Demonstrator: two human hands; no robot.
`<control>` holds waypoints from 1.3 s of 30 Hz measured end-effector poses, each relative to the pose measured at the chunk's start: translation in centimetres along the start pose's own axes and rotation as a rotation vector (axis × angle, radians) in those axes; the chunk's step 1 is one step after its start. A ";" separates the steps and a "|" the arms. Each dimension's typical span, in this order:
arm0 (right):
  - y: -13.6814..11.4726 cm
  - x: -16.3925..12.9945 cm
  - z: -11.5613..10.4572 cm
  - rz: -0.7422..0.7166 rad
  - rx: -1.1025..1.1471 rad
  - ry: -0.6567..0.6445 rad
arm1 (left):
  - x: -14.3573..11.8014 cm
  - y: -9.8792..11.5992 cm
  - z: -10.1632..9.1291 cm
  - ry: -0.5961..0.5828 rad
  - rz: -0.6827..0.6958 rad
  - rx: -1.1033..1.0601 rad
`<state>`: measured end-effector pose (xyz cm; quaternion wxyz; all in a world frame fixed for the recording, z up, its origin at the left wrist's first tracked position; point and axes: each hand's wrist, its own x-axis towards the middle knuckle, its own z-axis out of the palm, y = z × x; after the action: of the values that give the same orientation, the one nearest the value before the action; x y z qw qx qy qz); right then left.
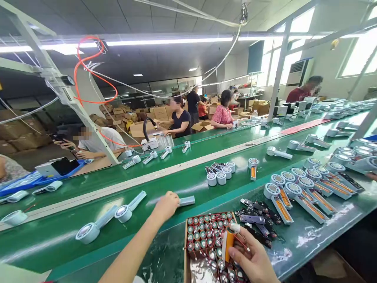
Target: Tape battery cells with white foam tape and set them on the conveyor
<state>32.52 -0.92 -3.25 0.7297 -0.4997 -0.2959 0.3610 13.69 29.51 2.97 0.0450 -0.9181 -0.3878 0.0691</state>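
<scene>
An orange battery (229,243) is pinched by the right hand (251,253) above a box (185,257), apparently for clearance; a casing (187,201) is part-covered by the left hand (166,206), whose finger grip cannot be told.

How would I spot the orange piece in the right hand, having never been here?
Start at the green workbench, then find the open box at its near side. Over the box, the right hand holds the orange piece. It shows a long orange side, whereas the cylinders below show mostly round ends.
</scene>
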 end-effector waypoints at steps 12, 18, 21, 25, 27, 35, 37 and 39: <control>0.0 1.4 -1.5 0.046 0.150 -0.183 | 2.6 2.8 -1.4 -0.195 0.015 -0.167; -3.4 10.5 0.2 -0.242 -0.278 -0.391 | 2.3 2.1 -1.1 -0.171 0.087 -0.373; -2.4 15.6 3.3 -0.325 -0.602 -0.550 | 2.3 2.3 -0.2 -0.123 0.066 -0.407; -0.3 19.1 6.3 -0.371 -0.850 -0.745 | 2.5 3.1 0.5 -0.081 0.029 -0.388; 0.4 19.5 6.8 -0.416 -0.977 -0.827 | 2.6 3.5 0.6 -0.068 0.008 -0.382; 0.2 18.7 6.0 -0.487 -1.352 -0.931 | 3.5 4.9 0.3 -0.063 -0.034 -0.368; -0.4 18.8 6.5 -0.468 -1.445 -0.889 | 3.9 5.1 0.0 -0.051 -0.043 -0.348; -1.0 19.4 7.2 -0.445 -1.521 -0.875 | 4.6 5.3 -0.1 -0.033 -0.058 -0.330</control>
<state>37.99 18.49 1.40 0.0776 -0.5962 -0.7954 0.0760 20.56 29.13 1.96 -0.1110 -0.9000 -0.4210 0.0181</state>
